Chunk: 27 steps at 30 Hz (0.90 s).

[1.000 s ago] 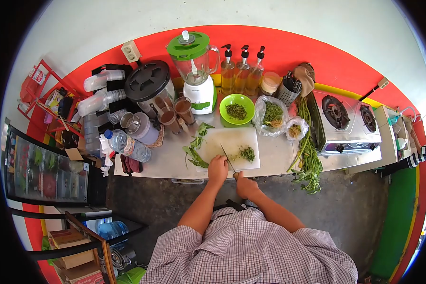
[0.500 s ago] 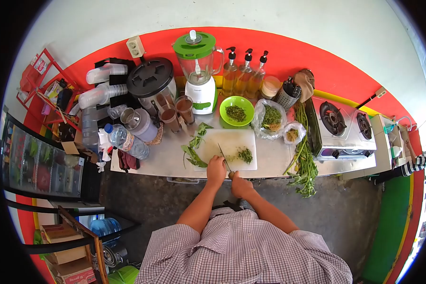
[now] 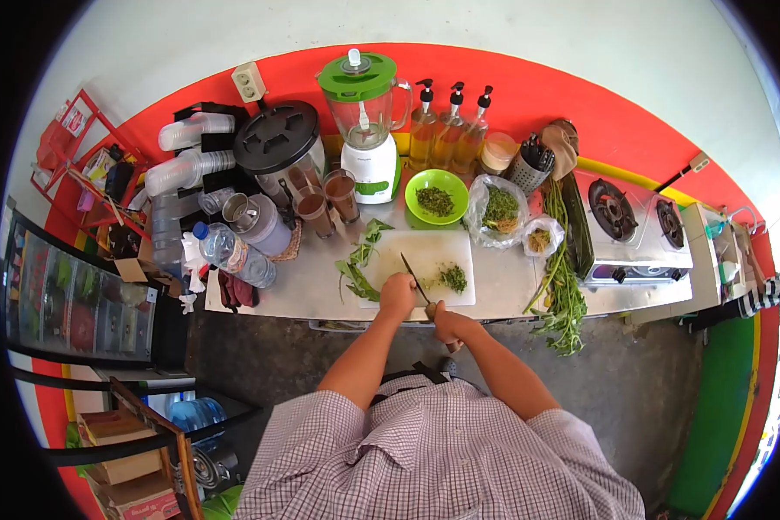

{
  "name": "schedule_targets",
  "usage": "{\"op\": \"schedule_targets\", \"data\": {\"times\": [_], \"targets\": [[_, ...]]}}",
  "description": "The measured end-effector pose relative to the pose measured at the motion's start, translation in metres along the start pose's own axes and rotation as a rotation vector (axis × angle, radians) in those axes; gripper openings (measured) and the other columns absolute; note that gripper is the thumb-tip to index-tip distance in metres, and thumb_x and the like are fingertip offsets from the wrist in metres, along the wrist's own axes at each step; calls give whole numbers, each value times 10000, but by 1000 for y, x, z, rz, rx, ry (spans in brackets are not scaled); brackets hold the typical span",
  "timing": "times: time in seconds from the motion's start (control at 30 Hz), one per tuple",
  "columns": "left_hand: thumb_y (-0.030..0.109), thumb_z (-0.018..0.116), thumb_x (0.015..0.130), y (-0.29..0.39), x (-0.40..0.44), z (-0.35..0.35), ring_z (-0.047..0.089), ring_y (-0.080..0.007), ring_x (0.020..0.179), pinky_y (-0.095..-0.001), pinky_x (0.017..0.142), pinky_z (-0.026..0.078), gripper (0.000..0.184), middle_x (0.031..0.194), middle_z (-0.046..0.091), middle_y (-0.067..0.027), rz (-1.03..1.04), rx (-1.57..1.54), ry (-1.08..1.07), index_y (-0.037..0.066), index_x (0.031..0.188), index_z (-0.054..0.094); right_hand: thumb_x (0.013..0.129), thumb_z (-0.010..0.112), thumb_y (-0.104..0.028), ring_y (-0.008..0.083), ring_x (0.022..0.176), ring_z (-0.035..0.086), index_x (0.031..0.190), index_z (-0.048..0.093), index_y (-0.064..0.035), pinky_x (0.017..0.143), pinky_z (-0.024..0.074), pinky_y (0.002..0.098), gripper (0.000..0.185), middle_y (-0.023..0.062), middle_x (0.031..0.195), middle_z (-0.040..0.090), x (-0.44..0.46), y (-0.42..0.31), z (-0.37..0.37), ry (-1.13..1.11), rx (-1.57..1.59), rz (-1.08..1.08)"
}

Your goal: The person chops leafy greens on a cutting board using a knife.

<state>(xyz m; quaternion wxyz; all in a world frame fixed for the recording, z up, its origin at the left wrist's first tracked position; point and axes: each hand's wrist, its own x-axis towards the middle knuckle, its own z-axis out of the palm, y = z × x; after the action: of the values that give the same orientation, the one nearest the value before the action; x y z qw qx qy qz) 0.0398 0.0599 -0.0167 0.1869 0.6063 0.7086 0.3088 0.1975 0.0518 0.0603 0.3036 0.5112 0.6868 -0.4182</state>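
A knife [image 3: 415, 277] lies slanted over the white cutting board [image 3: 393, 245], its handle in my right hand [image 3: 447, 323] at the board's front edge. My left hand [image 3: 398, 295] is closed beside the blade; what its fingers hold, if anything, is hidden. Chopped greens [image 3: 452, 277] form a small pile on the board's right half. Long green leaves [image 3: 356, 269] lie across the board's left edge. Behind the board stands a green bowl [image 3: 414, 213] of chopped greens. Plastic bags of greens [image 3: 501, 206] and of stems [image 3: 540, 240] sit to its right.
A blender [image 3: 369, 169], pump bottles [image 3: 449, 130] and a utensil holder [image 3: 527, 172] line the back. Brown cups [image 3: 314, 211] and a water bottle [image 3: 232, 254] stand left. Leafy stalks [image 3: 561, 310] overhang the counter edge [image 3: 494, 313], near the stove [image 3: 641, 251].
My left hand has risen slightly in view beside the blade. My right hand, still on the knife handle, now shows its fingers more loosely curled. The view has shifted a little.
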Motion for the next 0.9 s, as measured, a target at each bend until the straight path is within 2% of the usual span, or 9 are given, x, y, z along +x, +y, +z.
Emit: {"op": "schedule_targets", "data": {"times": [0.07,0.1,0.23,0.37,0.47,0.53,0.63,0.87,0.9], "targets": [[20,662,769,-8,2,-7,687,-352,782,-425,726,547,73,805,699,-176,-45,-167,-160,27,815,719,828,575,-43,425,1096,664,1488,-114,191,894,533,447,982,374,1181,634,0,-2,0,-12,-35,4],[18,671,757,-10,1,-8,698,-326,740,-394,706,550,93,774,708,-169,-20,-190,-147,26,827,732,822,591,-43,414,1111,664,1502,-93,175,901,532,449,989,357,1196,637,-2,-6,1,3,-37,25],[15,674,764,-8,-1,-7,684,-340,776,-418,717,543,74,806,695,-163,-52,-163,-145,32,818,721,804,653,-49,374,1152,663,1543,-37,107,933,527,450,1023,295,1251,645,4,-10,26,156,-58,87],[13,630,811,4,-20,2,639,-397,812,-481,710,517,58,843,637,-169,-15,-84,54,52,805,673,797,691,-64,352,1164,665,1561,-28,55,968,513,450,1056,258,1282,646,12,-12,42,217,-20,133],[4,621,826,13,-27,7,632,-403,840,-487,717,510,67,865,621,-172,-73,-118,144,52,827,668,796,699,-68,354,1169,662,1543,56,51,984,503,454,993,249,1269,656,0,-15,29,161,-38,123],[3,622,830,12,-31,6,631,-404,850,-486,721,509,69,875,620,-176,-99,-117,164,49,843,671,796,700,-70,354,1172,661,1498,162,38,978,506,455,891,243,1258,662,-11,-17,37,223,-42,142],[9,631,833,13,-31,5,628,-408,846,-479,728,509,67,897,617,-178,-75,-123,155,43,870,675,799,694,-69,353,1181,656,1456,216,36,968,511,456,819,244,1248,664,7,-6,54,264,-14,127],[9,630,848,13,-37,6,628,-406,841,-470,742,515,61,901,622,-175,-73,-150,202,18,881,681,800,694,-84,360,1196,646,1480,173,54,977,504,464,869,244,1269,655,5,-9,46,213,13,108],[7,626,852,11,-33,6,632,-402,848,-465,749,519,74,911,626,-175,-57,-137,178,15,888,690,838,641,-105,367,1190,646,1502,126,67,987,496,473,858,260,1269,650,1,-10,45,209,1,94]]}}
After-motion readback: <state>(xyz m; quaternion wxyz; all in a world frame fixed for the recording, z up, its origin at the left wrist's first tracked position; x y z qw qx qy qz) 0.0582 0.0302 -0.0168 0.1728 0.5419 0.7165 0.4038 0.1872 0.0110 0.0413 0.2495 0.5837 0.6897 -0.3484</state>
